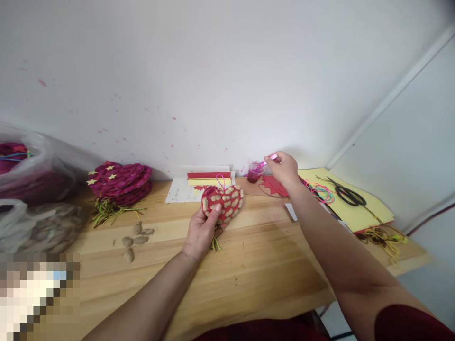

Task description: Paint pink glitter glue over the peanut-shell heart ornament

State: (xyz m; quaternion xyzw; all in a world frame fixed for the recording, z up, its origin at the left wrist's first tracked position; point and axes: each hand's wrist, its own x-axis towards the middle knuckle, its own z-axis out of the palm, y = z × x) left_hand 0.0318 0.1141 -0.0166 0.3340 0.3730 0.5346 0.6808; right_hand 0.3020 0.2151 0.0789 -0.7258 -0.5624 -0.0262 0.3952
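Observation:
My left hand (pixel 205 226) is closed on a red heart-shaped ornament (pixel 232 204) covered with rows of peanuts, the thumb lying over its front. A pink loop rises from the ornament's top, and green and brown strands hang below it. Farther right, my right hand (pixel 284 166) pinches a pink-handled paintbrush (pixel 272 157). The brush slants down to a small clear cup (pixel 253 173) of dark magenta paint against the wall; its tip is hard to make out. Loose peanuts (pixel 128 241) lie on the wooden table left of my left hand.
At the left are a stack of magenta peanut ornaments (pixel 122 182) with yellow stars and a plastic bag of peanuts (pixel 53 229). Red paper cutouts (pixel 275 185) lie near the cup. Black scissors (pixel 350 195) rest on yellow paper (pixel 373 213) at right, by tangled cords (pixel 322 192).

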